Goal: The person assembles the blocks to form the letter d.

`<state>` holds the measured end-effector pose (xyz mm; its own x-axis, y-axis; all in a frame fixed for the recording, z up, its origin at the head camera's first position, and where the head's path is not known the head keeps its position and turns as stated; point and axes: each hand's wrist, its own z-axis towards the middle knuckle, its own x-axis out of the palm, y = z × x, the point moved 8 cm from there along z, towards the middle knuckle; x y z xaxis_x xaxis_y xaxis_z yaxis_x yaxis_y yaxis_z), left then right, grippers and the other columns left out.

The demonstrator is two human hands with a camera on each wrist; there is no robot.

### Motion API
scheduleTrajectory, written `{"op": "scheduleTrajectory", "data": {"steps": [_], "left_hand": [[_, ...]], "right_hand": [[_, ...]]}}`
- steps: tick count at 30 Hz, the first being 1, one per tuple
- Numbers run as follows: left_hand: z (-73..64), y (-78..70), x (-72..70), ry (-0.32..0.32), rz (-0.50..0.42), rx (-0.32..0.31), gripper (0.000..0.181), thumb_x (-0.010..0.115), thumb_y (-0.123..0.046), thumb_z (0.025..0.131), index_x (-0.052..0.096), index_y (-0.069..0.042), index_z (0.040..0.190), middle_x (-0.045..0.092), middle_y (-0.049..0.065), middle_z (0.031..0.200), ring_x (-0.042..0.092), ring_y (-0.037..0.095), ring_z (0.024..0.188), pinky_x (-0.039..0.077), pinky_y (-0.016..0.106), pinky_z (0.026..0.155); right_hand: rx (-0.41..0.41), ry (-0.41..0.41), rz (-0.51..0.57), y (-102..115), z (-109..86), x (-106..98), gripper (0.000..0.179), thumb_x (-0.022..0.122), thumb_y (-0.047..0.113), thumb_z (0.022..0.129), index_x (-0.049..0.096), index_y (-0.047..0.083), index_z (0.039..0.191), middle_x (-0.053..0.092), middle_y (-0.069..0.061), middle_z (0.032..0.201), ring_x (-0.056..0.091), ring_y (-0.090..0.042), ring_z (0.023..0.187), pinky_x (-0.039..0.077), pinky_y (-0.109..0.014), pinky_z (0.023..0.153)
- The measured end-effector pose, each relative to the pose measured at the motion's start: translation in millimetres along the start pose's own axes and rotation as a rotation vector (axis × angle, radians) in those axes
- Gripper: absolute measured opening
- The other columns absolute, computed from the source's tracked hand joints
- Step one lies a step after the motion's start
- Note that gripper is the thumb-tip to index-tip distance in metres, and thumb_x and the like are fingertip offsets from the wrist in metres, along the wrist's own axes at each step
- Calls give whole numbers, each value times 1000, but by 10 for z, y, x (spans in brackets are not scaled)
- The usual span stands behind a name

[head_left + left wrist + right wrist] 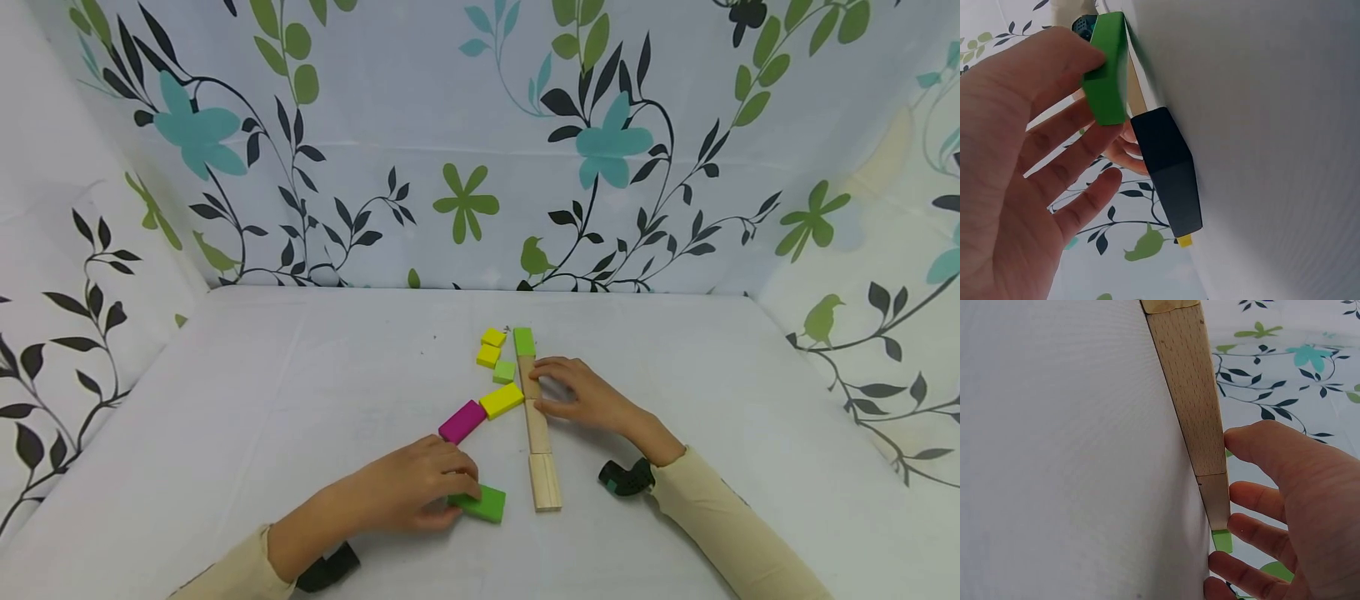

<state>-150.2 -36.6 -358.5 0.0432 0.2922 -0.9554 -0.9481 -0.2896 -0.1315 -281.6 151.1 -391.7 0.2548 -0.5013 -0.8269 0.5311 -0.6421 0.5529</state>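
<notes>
Head view: your left hand [408, 487] pinches the green block [489, 505] between thumb and fingers, near the wooden row [537, 429] but apart from it. Your right hand [592, 397] touches the row's edge, fingers loosely bent, not gripping. Sideways pressure there could skew it; your left knuckles could nudge the purple block [462, 422].

Pale leaf-printed cloth [420, 117] encloses the white tabletop [315, 383] behind and on both sides.

No lettering, label, brand, number or sign can be read in any view.
</notes>
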Motion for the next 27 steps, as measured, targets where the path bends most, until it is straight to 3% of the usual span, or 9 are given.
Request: {"op": "scheduleTrajectory", "data": {"steps": [7,17,27], "left_hand": [[-42,-73,24,45,66,36,19,76,-18,83,69,-21,101,66,-10,103,56,9,101,46,27,92],[-79,-162,3,12,131,63,20,79,-17,81,70,-21,98,67,-10,99,58,8,95,46,23,87],[-179,-243,-41,-25,164,46,18,80,-19,81,71,-22,96,65,-11,96,57,5,89,46,20,81]], "right_hand": [[1,2,6,-12,-4,7,46,69,28,91,58,6,130,49,-15,142,41,-36,131,34,-54,108],[-19,-11,15,12,-6,-9,45,70,26,91,58,5,129,50,-15,141,42,-36,130,36,-53,107],[-11,-13,23,-1,-6,-11,45,70,26,90,59,6,129,50,-15,141,42,-35,130,36,-53,107]]}}
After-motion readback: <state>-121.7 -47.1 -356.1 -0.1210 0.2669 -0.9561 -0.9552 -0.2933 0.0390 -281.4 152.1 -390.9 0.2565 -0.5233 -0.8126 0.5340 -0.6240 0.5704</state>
